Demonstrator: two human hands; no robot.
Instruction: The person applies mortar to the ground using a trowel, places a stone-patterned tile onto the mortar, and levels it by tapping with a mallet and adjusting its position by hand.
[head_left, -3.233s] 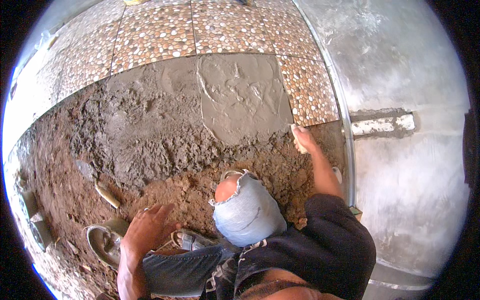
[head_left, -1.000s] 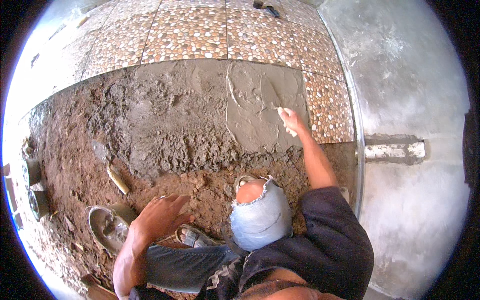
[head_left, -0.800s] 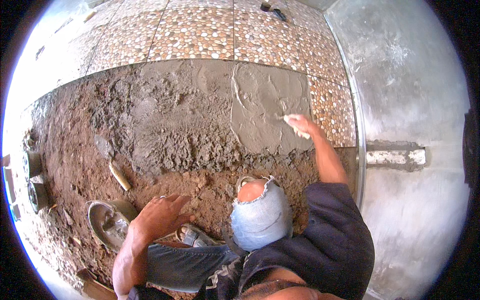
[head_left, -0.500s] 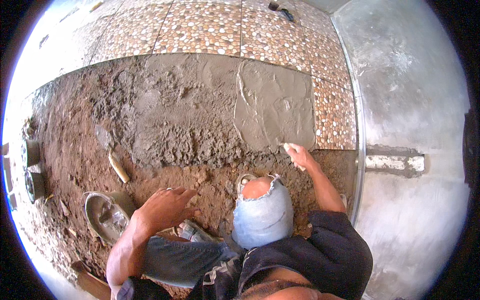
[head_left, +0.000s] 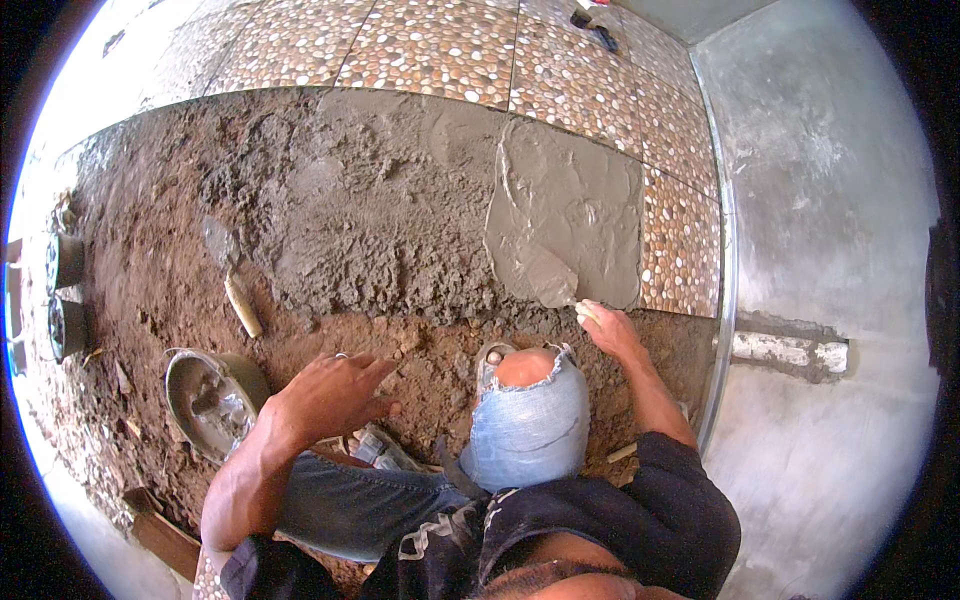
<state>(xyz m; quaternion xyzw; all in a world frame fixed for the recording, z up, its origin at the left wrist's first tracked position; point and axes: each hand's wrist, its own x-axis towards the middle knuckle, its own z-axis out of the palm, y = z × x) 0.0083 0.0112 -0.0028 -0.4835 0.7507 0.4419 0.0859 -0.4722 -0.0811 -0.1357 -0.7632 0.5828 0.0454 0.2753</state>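
Pebble-patterned tiles (head_left: 430,55) cover the far floor, bordering a smoothed mortar patch (head_left: 585,195) at right. The right hand (head_left: 610,332) grips a trowel (head_left: 552,281), blade on the patch's near edge; the left hand (head_left: 335,397) is empty, fingers loosely spread, near a bucket (head_left: 247,374). Excess blade pressure could gouge the mortar or drag in loose soil (head_left: 390,350).
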